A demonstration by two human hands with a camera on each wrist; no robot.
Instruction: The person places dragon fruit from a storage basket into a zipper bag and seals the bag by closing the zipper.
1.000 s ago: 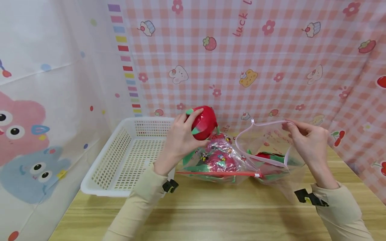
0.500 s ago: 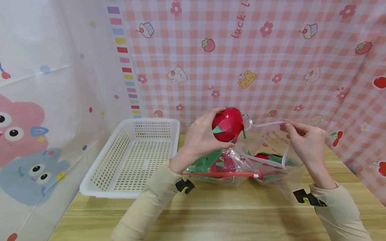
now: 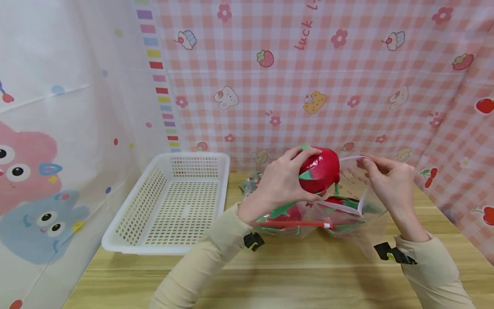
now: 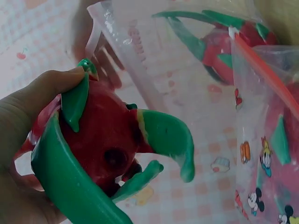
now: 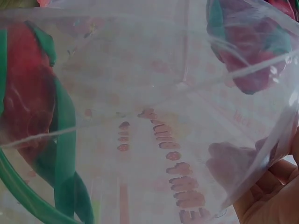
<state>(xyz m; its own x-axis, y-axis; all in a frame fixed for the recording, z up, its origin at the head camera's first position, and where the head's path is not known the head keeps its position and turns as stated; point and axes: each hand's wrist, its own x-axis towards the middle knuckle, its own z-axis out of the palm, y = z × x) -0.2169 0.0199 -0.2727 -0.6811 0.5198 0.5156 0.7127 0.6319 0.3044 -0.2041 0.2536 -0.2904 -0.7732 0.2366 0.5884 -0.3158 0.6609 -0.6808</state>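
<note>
My left hand (image 3: 283, 182) curls round a red toy dragon fruit (image 3: 318, 175) with green leaf tips, thumb and fingers wrapped on its near side, holding it just beside my right hand and right at the mouth of the clear zip bag (image 3: 349, 201). In the left wrist view the fruit (image 4: 100, 140) fills the foreground; my palm hides its back, and only my thumb (image 4: 44, 91) is plainly seen.

My right hand (image 3: 390, 182) pinches the pale upper rim of that bag and holds it up. The fruit covers the far end of the rim, so I cannot tell how wide the mouth gapes. In the right wrist view nearly everything is seen through the plastic (image 5: 154, 93): my fingertips (image 5: 233, 165) show only as a blurred pink shape behind the film, and the printed marks on it are too smeared to read.

Below my right hand, inside the bag, lies another red and green fruit (image 3: 337, 201), mostly veiled. Under my left wrist sits a second bag with a red zip strip (image 3: 293, 223), its contents half hidden by my hand. Well out to the left of my left hand stands a white slotted basket (image 3: 154, 206) on the wooden table (image 3: 289, 279).
</note>
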